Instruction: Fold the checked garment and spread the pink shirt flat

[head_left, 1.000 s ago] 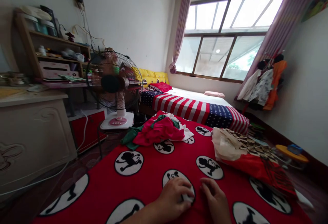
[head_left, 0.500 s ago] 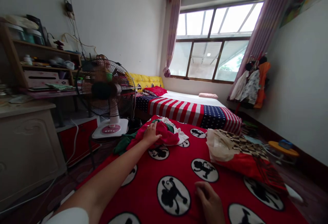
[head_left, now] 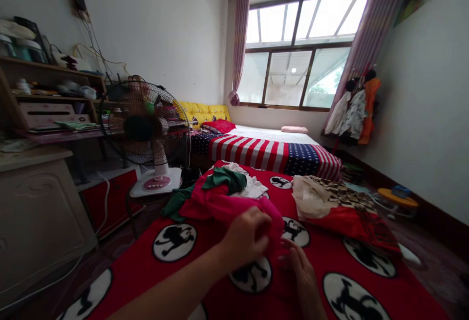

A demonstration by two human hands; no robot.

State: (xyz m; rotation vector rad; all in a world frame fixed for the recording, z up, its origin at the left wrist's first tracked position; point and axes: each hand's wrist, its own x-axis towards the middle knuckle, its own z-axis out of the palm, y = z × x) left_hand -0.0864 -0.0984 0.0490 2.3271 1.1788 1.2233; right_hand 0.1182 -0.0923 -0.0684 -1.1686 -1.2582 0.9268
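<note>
As I watched over the link, the left hand [head_left: 245, 239] was clamped on a pink garment [head_left: 234, 210] near the middle of the red bedspread [head_left: 322, 281]. The right hand [head_left: 298, 273] sat at the garment's lower edge, but I couldn't tell whether it gripped the cloth. A green cloth [head_left: 223, 179] and a white cloth [head_left: 252, 189] lay behind, toward the bedspread's far edge.

A heap of clothes [head_left: 223, 188] lies on the bedspread [head_left: 322, 271], a fan [head_left: 141, 129] to its left, another bed [head_left: 267, 154] behind it.
</note>
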